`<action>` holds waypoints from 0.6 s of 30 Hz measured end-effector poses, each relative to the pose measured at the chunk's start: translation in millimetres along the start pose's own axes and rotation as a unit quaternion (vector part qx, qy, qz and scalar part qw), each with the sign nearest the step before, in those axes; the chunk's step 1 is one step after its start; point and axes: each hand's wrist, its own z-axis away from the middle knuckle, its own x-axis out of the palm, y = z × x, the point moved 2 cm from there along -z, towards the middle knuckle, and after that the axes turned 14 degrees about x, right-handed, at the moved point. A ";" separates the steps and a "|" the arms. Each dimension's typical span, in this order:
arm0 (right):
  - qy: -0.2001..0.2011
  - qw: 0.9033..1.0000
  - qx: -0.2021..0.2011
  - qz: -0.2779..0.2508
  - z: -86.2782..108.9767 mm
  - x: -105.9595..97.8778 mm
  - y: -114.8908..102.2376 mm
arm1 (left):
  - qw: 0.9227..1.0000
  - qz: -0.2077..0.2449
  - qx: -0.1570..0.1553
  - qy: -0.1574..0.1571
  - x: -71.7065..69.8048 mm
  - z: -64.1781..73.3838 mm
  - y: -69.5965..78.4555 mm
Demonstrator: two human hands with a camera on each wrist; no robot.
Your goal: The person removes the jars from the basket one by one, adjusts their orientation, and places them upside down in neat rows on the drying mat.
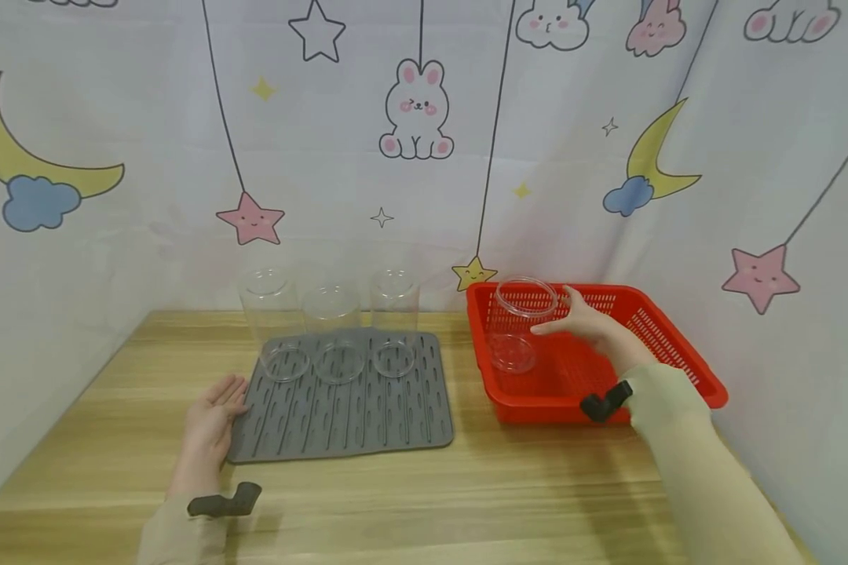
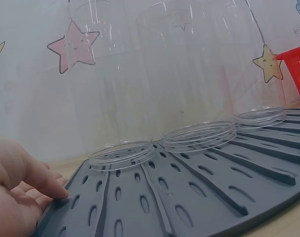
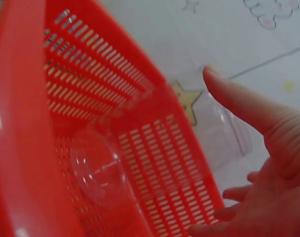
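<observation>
L hand (image 1: 215, 414) is resting at the 9 o'clock edge of a grey ribbed rubbery mat (image 1: 346, 428), fingers extended; three clear cylindrical plastic cups (image 1: 333, 333) are standing twd its 12. R hand (image 1: 592, 323), fingers spread, is facing a clear round plastic cup (image 1: 517, 336) standing at approx 10 o'clock in a red perforated plastic basket (image 1: 551, 412); contact unclear.

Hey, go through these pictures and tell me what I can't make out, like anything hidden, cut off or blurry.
- Head view: part of the front rim of the red basket, hidden by the dark wrist mount.
- Right wrist view: whether the right hand touches the clear cup; blur and see-through plastic obscure it.
- Left wrist view: the rest of the left hand, cut off by the left edge, and of the gray mat, cut off by the right edge.
</observation>
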 end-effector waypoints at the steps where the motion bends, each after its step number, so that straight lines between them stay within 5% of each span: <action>1: -0.015 1.000 0.004 0.002 -2.1 -1.2 1.3 | 1.000 0.001 -0.001 0.001 0.0 -0.5 0.1; 8: -0.085 0.996 0.017 0.008 -18.3 -6.6 7.1 | 1.000 0.007 -0.002 0.008 -0.5 -1.1 0.2; 18: -0.113 0.994 0.012 -0.005 -38.6 -5.9 7.7 | 1.000 0.011 -0.002 0.005 -1.2 -0.4 0.9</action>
